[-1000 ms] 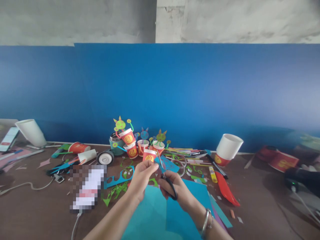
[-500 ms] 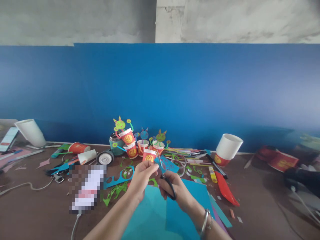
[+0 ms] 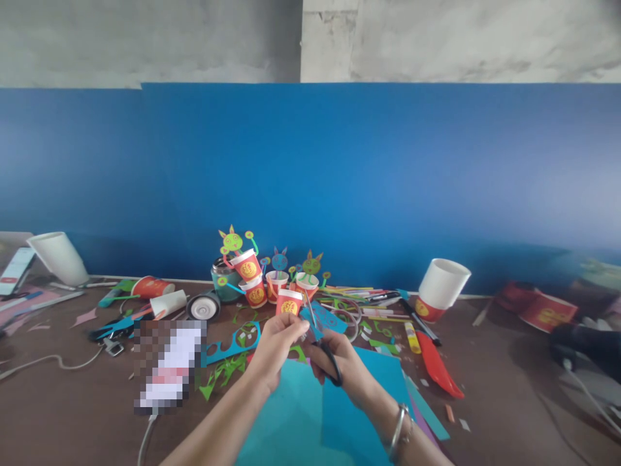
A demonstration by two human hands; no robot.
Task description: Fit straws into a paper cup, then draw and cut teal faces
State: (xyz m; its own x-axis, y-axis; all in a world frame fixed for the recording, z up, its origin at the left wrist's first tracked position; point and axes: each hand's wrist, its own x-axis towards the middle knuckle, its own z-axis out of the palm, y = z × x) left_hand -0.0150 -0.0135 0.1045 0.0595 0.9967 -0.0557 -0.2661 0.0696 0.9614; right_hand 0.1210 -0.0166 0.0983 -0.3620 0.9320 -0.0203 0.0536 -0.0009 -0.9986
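Note:
My left hand [image 3: 276, 343] is closed in a pinch at the edge of a small piece of blue paper [image 3: 305, 313], partly hidden by the fingers. In my right hand [image 3: 347, 366] are black-handled scissors [image 3: 331, 364], their blades pointing up and away from me beside the left fingertips. Just beyond the hands lies blue paper with drawn patterns [image 3: 332, 318]. A red paper cup [image 3: 290, 301] stands right behind the left fingers. Below both wrists are sheets of teal paper [image 3: 279, 414] and blue paper [image 3: 356, 414].
Cups with paper animal figures [image 3: 248, 266] stand at the back before a blue partition [image 3: 310, 175]. Green paper scraps [image 3: 226, 373] and a blurred-out phone [image 3: 172, 369] lie left. To the right are stacked white cups [image 3: 444, 285], a glue stick [image 3: 413, 338] and a red plastic object [image 3: 439, 366].
The hands stay nearly in place; the scissors and right fingers shift very slightly. Nothing has been picked up or let go.

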